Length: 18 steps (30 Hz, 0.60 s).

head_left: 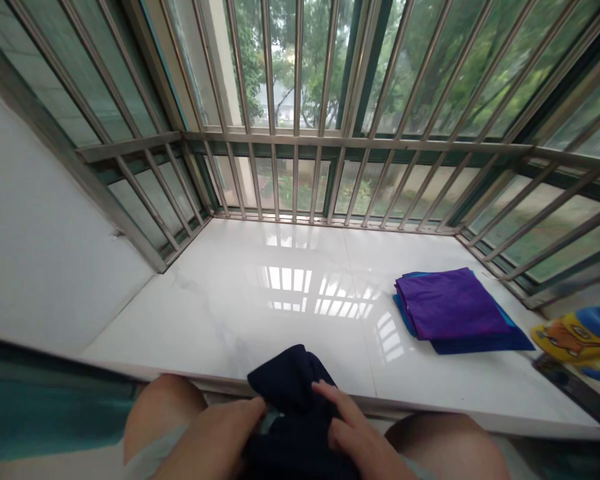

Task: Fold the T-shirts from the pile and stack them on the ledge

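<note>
A dark navy cloth [295, 383] is bunched between my hands at the front edge of the white ledge, with one folded corner lying over the edge. My left hand [230, 427] grips the cloth's left side; most of its fingers are hidden from view. On the right side, my right hand [353, 423] holds the cloth too, its index finger reaching forward along the fabric and the other fingers curled. The lower part of the cloth hangs toward my lap, cut off by the frame's bottom.
A flat stack of purple and blue folded cloths [453, 303] lies on the glossy white ledge [180, 320] to the right. Beyond it is a yellow and blue printed object [580, 337]. Metal bars [305, 140] enclose the ledge. A teal curtain-like fabric [50, 400] hangs at left.
</note>
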Available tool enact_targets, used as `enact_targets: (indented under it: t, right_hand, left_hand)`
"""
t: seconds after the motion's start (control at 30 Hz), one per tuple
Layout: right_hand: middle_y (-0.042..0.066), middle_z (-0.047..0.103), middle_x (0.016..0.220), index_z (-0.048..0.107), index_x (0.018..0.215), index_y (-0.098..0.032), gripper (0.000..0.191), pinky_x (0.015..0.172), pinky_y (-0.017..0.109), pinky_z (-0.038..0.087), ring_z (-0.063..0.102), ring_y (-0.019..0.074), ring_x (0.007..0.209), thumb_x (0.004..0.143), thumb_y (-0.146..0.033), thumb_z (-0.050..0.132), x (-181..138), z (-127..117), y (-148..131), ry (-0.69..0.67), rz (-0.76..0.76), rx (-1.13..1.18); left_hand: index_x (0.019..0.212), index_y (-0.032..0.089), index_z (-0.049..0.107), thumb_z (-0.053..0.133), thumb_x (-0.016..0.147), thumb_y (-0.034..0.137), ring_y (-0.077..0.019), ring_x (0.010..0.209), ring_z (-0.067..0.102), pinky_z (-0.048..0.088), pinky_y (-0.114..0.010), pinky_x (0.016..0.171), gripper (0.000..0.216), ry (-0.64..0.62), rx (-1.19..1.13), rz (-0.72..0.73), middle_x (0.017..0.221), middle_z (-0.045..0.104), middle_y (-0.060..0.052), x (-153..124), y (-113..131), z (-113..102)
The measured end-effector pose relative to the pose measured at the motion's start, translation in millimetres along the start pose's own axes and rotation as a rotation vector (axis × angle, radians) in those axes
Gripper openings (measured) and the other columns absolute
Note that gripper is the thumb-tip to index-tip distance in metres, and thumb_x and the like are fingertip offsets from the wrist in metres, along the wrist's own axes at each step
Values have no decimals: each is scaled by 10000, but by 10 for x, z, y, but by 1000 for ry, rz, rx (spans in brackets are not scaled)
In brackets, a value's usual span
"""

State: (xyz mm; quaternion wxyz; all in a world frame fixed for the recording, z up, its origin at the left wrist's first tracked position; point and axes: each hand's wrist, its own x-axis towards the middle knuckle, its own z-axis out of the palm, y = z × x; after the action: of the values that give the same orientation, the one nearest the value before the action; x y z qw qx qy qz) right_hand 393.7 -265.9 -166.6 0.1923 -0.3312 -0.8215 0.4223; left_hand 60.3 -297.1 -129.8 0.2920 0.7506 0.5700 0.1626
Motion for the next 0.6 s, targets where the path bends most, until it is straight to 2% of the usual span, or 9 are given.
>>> enact_targets:
  t: [0.1,0.13,0.2,0.3,0.4,0.5,0.6]
  right_hand:
    - [59,747,1211,578,953,-279,184,1238,475,462,707,286,1203,1004,-452,613,-21,-37,-79,-61,34,127]
    - [29,751,1112,571,938,-283,189,1206,439,486,724,258,1092,1011,-454,607,-34,-33,-103,-60,53,147]
    - [3,737,1054,558,927,-284,221,1108,366,536,709,227,995,992,-476,648,-73,-46,-171,-32,70,167]
    - [9,729,1086,550,971,-275,271,943,293,572,690,212,991,921,-459,742,-141,-177,-330,43,54,161]
    - [25,740,1111,587,1155,-288,246,880,287,590,718,208,977,939,-332,695,-188,-379,-468,240,161,18]
    - [71,755,1253,542,1452,-307,483,935,352,628,759,242,1080,977,-285,622,-226,-536,-458,411,247,-198]
    - [89,747,1359,564,1511,-308,563,1027,432,632,747,284,1204,951,-262,614,-280,-640,-303,456,224,-364]
  left_hand:
    - [1028,379,808,612,778,127,-268,1010,770,640,-376,932,406,70,9,-19,1094,811,-30,197,39,-100]
    - [1036,370,810,586,750,131,-278,1052,764,635,-390,965,435,124,-1,-20,1130,811,-38,232,77,-150]
    - [1105,374,801,549,764,171,-287,1111,753,627,-408,1009,469,254,-50,-26,1189,810,-33,241,169,-264]
    - [1162,389,758,515,840,273,-273,936,770,650,-374,871,419,378,-115,-95,1039,824,6,162,264,-441]
    - [1179,376,730,515,870,378,-275,765,748,619,-361,725,377,400,-44,-222,873,795,20,119,230,-582]
    - [1204,391,736,558,855,436,-311,871,774,610,-392,792,395,384,108,-300,989,823,9,174,121,-682]
    - [1183,386,751,577,828,449,-329,981,781,611,-407,897,400,312,165,-246,1101,834,15,255,34,-794]
